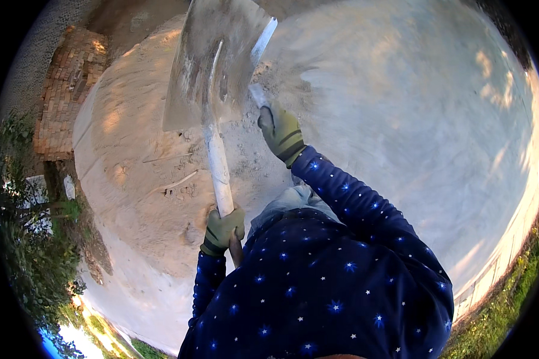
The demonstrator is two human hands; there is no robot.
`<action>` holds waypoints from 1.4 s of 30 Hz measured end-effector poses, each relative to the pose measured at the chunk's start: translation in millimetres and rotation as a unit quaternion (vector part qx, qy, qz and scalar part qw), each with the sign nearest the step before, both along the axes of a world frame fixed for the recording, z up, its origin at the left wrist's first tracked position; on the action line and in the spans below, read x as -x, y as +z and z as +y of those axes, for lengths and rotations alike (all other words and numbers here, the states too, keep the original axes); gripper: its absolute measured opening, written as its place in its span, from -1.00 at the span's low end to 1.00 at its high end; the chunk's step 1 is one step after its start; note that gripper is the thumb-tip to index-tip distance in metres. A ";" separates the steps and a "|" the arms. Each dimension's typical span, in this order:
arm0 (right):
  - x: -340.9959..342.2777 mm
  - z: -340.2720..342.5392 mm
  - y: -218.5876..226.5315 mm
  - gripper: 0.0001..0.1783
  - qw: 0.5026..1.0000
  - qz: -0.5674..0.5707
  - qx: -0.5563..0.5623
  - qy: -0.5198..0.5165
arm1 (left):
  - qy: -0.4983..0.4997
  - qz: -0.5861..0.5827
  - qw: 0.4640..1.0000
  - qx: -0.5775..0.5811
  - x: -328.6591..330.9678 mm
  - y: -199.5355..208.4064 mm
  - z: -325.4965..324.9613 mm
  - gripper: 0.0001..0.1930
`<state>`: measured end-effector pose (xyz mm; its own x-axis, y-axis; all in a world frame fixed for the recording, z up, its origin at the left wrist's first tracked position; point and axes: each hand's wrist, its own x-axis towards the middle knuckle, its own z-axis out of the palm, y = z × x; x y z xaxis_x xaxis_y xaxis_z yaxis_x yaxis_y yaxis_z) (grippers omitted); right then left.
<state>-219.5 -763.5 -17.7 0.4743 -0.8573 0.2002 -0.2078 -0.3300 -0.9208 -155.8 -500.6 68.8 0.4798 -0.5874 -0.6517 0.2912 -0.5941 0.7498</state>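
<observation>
A large shovel point(188, 90) with a broad, mud-smeared metal blade is raised in front of me, its blade at the top of the view. My left hand point(223, 230), in an olive-green glove, is closed around the pale shaft low down. The shaft's darker end passes beside my body. My right hand point(281, 133), gloved alike with dark bands at the wrist, is closed on a short pale flat piece point(258, 94). That piece points toward the blade's right edge; its kind is unclear, and I cannot tell whether it touches the blade.
Sandy soil point(132, 155) with crumbs and thin twigs covers the ground to the left. A smooth grey concrete-like surface point(401, 107) spreads to the right. Stacked bricks point(72, 90) stand at the far left, above leafy bushes point(33, 251). Grass point(509, 311) borders the lower right.
</observation>
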 end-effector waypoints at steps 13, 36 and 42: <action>76.9 -208.7 -17.0 -0.55 0.885 0.057 -0.444 0.127 | -0.011 0.167 0.985 0.045 -38.4 -82.8 -241.2 -0.86; 120.3 -715.6 -16.1 -0.41 0.835 -0.063 -0.547 0.016 | -0.092 0.464 0.879 0.060 -95.8 -30.5 -810.7 -0.85; 136.5 -895.4 -0.3 -0.38 0.857 -0.040 -0.513 0.030 | -0.073 0.550 0.804 0.214 -59.0 -4.2 -977.5 -0.67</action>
